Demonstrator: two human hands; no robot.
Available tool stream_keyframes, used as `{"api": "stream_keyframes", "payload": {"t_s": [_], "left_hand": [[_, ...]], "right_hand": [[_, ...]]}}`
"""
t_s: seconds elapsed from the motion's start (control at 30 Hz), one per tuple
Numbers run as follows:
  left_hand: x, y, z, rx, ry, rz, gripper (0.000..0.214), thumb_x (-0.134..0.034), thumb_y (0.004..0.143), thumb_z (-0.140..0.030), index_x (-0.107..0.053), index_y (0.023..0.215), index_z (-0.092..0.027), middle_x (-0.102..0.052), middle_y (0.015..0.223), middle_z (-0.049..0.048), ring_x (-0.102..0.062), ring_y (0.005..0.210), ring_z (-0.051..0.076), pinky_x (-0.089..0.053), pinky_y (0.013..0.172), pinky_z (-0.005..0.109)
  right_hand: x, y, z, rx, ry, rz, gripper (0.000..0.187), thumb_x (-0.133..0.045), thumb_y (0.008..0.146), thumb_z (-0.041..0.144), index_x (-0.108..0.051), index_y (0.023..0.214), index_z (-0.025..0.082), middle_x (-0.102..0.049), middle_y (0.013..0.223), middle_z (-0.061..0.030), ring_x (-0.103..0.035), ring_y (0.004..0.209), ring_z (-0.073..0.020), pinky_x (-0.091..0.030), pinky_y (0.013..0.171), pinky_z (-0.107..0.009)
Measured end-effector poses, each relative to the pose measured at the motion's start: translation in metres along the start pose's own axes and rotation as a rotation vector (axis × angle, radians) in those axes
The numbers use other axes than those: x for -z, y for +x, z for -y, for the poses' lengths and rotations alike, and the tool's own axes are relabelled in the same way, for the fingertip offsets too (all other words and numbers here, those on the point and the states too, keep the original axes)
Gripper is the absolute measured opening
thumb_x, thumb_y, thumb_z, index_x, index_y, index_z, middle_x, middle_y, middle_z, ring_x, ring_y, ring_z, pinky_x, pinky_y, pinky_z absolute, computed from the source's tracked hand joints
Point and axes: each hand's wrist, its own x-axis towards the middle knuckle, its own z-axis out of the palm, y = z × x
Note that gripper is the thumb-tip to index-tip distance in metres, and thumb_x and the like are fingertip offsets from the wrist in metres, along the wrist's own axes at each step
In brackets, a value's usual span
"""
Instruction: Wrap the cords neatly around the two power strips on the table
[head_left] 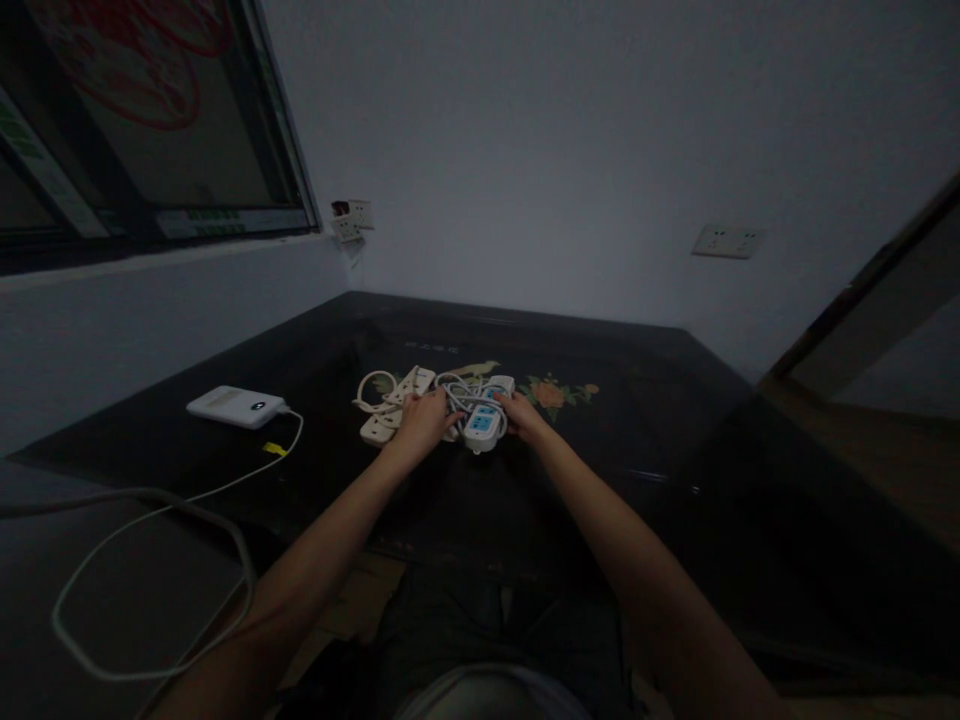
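Two power strips lie side by side on the dark glass table. A white strip with blue sockets has its grey cable wound around it. My left hand rests on that cable, fingers curled, between the two strips. My right hand grips the right side of the blue-socket strip. A cream power strip with a looped cord sits just left of my left hand.
A white power bank lies at the left with a white cable trailing off the table's near edge. Wall sockets sit on the back wall, and a window is at the left.
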Motion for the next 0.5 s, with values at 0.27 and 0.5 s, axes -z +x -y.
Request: {"api": "stream_keyframes", "payload": {"t_s": [0.27, 0.5], "left_hand": [[0.011, -0.004, 0.001, -0.015, 0.127, -0.086, 0.034, -0.049, 0.088, -0.046, -0.063, 0.092, -0.015, -0.068, 0.097, 0.0155, -0.059, 0.102, 0.031, -0.025, 0.103, 0.046], [0.039, 0.005, 0.059, 0.175, 0.257, -0.270, 0.043, -0.040, 0.091, -0.046, -0.062, 0.114, -0.019, -0.058, 0.120, 0.0159, -0.050, 0.114, 0.033, -0.038, 0.095, 0.046]], "right_hand": [[-0.001, 0.010, 0.027, 0.128, -0.286, 0.008, 0.032, -0.056, 0.091, 0.034, -0.057, 0.118, 0.017, -0.058, 0.120, -0.0077, -0.060, 0.102, -0.0220, -0.052, 0.085, -0.041], [-0.001, 0.003, 0.029, 0.275, -0.544, -0.015, 0.031, -0.055, 0.091, 0.035, -0.057, 0.118, 0.018, -0.058, 0.121, -0.0084, -0.059, 0.104, -0.0216, -0.050, 0.088, -0.042]]}}
